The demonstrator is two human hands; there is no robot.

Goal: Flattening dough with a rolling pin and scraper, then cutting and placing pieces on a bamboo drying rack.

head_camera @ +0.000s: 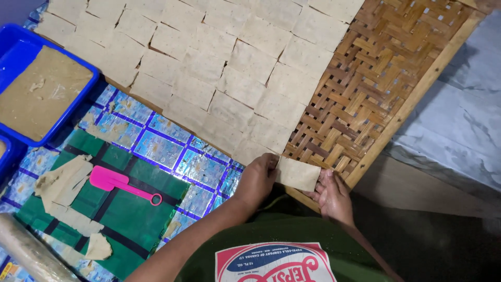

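A thin pale square of dough lies at the near edge of a woven bamboo tray. My left hand pinches its left edge, and my right hand holds its right edge from below. Several other pale dough squares cover the tray's left part in overlapping rows. The tray's right part shows bare weave.
A blue tub filled with a brown dough slab sits at far left. A pink scraper lies on a green mat with torn dough scraps. A rolling pin is at bottom left. A grey floor lies on the right.
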